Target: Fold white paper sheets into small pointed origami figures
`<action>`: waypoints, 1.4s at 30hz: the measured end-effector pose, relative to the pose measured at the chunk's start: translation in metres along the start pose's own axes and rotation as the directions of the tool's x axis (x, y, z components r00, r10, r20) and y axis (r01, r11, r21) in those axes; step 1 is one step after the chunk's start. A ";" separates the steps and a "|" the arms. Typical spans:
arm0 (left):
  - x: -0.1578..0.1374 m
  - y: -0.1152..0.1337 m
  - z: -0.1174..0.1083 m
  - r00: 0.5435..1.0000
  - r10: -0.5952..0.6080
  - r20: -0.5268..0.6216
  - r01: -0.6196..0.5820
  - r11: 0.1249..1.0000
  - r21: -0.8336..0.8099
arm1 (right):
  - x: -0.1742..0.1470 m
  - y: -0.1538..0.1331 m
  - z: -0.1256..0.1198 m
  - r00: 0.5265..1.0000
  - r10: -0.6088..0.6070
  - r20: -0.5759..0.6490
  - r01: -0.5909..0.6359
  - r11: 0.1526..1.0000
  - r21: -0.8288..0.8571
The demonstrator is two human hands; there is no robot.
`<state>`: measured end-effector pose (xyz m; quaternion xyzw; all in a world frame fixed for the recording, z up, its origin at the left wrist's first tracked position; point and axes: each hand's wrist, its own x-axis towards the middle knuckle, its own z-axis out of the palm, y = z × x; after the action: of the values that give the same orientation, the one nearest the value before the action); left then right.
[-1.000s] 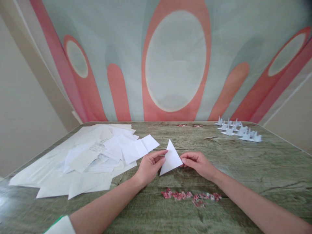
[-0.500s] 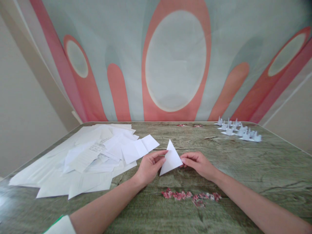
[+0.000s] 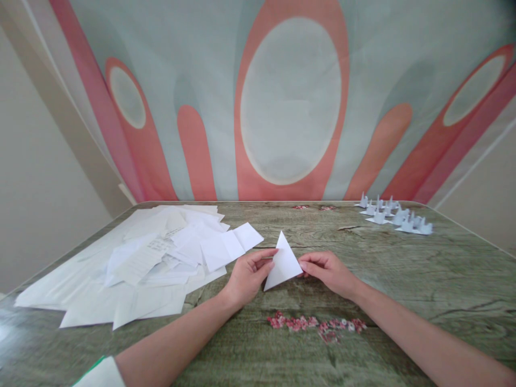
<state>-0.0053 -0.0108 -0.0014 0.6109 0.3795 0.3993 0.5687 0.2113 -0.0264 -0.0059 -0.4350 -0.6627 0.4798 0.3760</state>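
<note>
Paper triangle [image 3: 284,265]: tip pointing away, long edge left.

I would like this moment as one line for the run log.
left hand: holds folded paper triangle at left edge | right hand: pinches right corner | left side: loose paper pile | far right: folded paper figures

White paper triangle [image 3: 284,265], wood-grained table [image 3: 423,271].

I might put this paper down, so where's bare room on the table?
Bare table lies right of the right hand, in front of the small paper figures, and between the forearms, around the printed flowers. The left is crowded: loose papers spread close to the left hand.
</note>
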 end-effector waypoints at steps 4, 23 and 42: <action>0.000 0.000 0.000 1.000 -0.003 -0.001 0.003 1.000 0.002 | 0.001 0.000 0.000 1.000 -0.008 0.005 0.008 1.000 -0.001; -0.007 0.009 0.001 0.973 0.206 0.101 -0.229 0.851 0.473 | 0.001 0.005 0.005 1.000 -0.015 0.015 0.016 0.998 -0.062; -0.012 0.007 0.002 0.926 0.275 0.258 -0.376 0.737 0.562 | 0.002 0.003 0.004 1.000 -0.029 0.003 0.029 0.996 -0.085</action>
<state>-0.0081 -0.0226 0.0048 0.8459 0.3270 0.3015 0.2943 0.2076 -0.0257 -0.0097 -0.4404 -0.6891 0.4460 0.3636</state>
